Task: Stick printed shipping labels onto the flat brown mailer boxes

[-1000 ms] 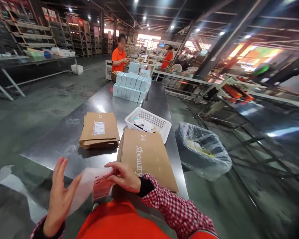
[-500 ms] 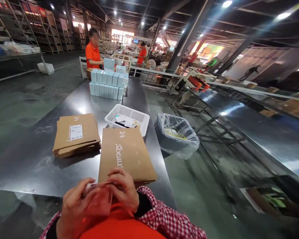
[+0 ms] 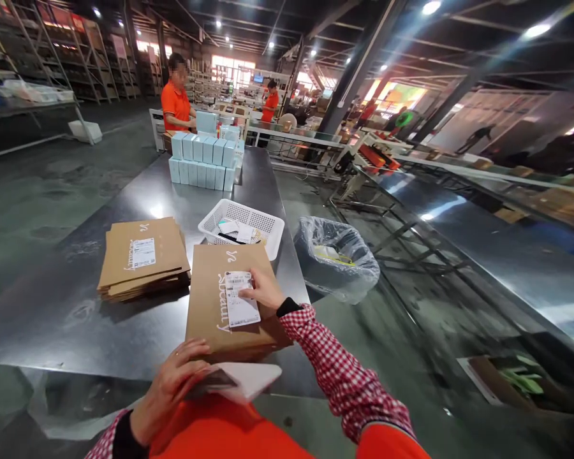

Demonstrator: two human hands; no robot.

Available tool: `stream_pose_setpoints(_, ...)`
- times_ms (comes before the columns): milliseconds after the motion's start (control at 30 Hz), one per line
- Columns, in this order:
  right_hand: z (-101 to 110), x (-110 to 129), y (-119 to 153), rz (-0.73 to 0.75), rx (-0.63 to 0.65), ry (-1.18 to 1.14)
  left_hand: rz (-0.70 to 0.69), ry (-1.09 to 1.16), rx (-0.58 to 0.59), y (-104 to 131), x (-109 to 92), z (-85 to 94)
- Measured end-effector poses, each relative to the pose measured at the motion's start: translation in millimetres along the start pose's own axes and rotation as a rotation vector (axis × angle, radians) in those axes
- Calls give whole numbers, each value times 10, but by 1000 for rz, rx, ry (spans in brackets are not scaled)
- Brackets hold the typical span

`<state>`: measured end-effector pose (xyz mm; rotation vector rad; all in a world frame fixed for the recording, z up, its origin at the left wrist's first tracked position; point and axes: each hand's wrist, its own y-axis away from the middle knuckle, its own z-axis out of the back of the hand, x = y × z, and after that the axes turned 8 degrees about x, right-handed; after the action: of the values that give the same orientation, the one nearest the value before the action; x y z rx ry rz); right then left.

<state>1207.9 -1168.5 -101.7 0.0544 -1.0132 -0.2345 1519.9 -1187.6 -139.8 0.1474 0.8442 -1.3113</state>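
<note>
My right hand [image 3: 263, 290] rests on a white shipping label [image 3: 242, 312] that lies on the front stack of flat cardboard mailers [image 3: 203, 299]. Its thumb and forefinger are apart on the label's right side, and the other fingers are partly hidden. Below the stack, close to my body, my left hand [image 3: 176, 376] is closed around white label sheets [image 3: 256, 376], whose free end sticks out to the right. Left of the front stack sits another pile of mailers [image 3: 119, 255], with a labelled one on top.
A white perforated basket [image 3: 272, 226] with cards inside stands behind the front stack. Light-blue boxes [image 3: 196, 172] are piled farther up the metal table [image 3: 138, 331]. A plastic-lined bin [image 3: 339, 271] is on the right. Two people in orange shirts [image 3: 175, 105] stand beyond.
My right hand has moved from beside my left hand forward onto the front mailer stack. A white label now lies on that stack. The sheets in my left hand stick out to the right.
</note>
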Motion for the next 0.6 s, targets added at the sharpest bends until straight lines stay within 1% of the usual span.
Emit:
stream_pose_setpoints(67,-80,30,6,-29,11,226,47,9,56,8,56,-97)
stream_pose_setpoints(133,-112,124,42,-40,1,420,94,21,97,43,112,-164)
stream_pose_setpoints(200,-163,229,94,-87,-74,600,122,45,108,83,151,-202)
stream_pose_setpoints(233,-217,269,121,-108,-124,678,133,60,110,98,163,-213)
stream_pose_setpoints(267,-292,292,147,-100,-156,740,142,75,107,109,172,-222)
stream_pose_setpoints(300,-381,295,166,-46,-149,780,151,88,105,114,179,-228)
stream_pose_setpoints(333,-472,280,177,45,-106,797,156,98,102,113,184,-232)
stream_pose_setpoints(367,-546,245,177,144,-37,798,160,105,100,108,188,-234)
stream_pose_setpoints(400,-587,195,164,206,21,787,161,109,101,101,191,-233)
stream_pose_setpoints(433,-581,133,141,211,44,777,157,111,102,95,194,-229)
stream_pose_setpoints(467,-526,61,112,159,28,771,150,113,105,92,195,-224)
stream_pose_setpoints(533,-293,-101,70,-54,-106,761,151,112,118,107,196,-213)
stream_pose_setpoints(600,-12,-259,99,-271,-250,706,214,84,98,160,196,-218)
